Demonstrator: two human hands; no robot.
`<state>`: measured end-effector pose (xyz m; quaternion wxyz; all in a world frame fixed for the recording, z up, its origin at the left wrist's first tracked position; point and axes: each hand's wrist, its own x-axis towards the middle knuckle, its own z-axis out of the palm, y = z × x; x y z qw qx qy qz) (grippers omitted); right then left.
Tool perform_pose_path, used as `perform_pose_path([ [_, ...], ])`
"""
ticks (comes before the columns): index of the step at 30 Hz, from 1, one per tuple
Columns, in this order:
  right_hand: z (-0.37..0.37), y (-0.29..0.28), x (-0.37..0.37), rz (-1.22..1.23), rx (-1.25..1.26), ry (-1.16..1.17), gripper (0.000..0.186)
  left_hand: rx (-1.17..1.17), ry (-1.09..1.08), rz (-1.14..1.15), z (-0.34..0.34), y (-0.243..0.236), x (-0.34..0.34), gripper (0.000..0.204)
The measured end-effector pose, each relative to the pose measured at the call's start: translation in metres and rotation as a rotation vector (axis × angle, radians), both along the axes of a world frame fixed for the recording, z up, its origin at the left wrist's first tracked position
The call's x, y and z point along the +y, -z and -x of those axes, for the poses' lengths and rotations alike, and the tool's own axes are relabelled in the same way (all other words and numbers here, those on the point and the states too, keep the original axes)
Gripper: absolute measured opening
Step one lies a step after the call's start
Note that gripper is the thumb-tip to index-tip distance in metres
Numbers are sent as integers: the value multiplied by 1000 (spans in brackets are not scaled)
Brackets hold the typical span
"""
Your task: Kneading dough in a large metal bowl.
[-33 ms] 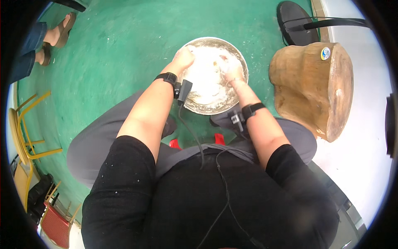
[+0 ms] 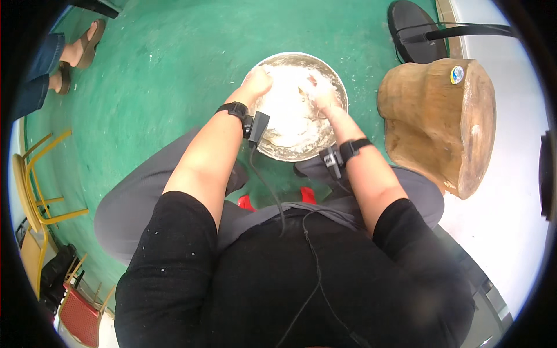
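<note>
A round metal bowl [image 2: 303, 156] stands on the floor between my legs. A white floury mass, like flour or dough, fills much of it [image 2: 287, 110], and glare washes out its detail. At the bowl's left side my left hand [image 2: 258, 82] is closed over the rim. My right hand [image 2: 322, 94] is inside the bowl at its right side, coated with white and touching the mass. Its fingers are lost in the brightness, so their pose is unclear. White residue clings to the bowl's inner wall.
A carved wooden stump stool [image 2: 426, 116] stands to the right, with a black stand base [image 2: 415, 35] beyond it. Yellow-framed chairs [image 2: 43, 185] and a red seat [image 2: 79, 316] are at the left. Another person's sandalled foot [image 2: 87, 46] shows far left. A cable [image 2: 267, 182] hangs from my left wrist device.
My right hand and forearm have shifted slightly, and the device on the right wrist has turned a little. My left hand and the bowl stay in place.
</note>
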<state>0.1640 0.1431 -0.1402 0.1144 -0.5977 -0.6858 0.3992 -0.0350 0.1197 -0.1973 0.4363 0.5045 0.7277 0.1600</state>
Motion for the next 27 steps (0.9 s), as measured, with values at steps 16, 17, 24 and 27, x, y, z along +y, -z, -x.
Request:
perform_pose_path([
  [16, 6, 30, -20, -191, -319, -778, 26, 120, 561, -118, -7, -71, -37, 65],
  [17, 7, 26, -29, -194, -276, -774, 27, 222, 539, -163, -10, -71, -49, 70],
  [24, -14, 6, -67, -345, -241, -725, 33, 115, 505, -186, -25, -68, -93, 79],
  [27, -20, -10, -82, -297, -327, -884, 30, 254, 511, -309, -32, -83, -113, 73],
])
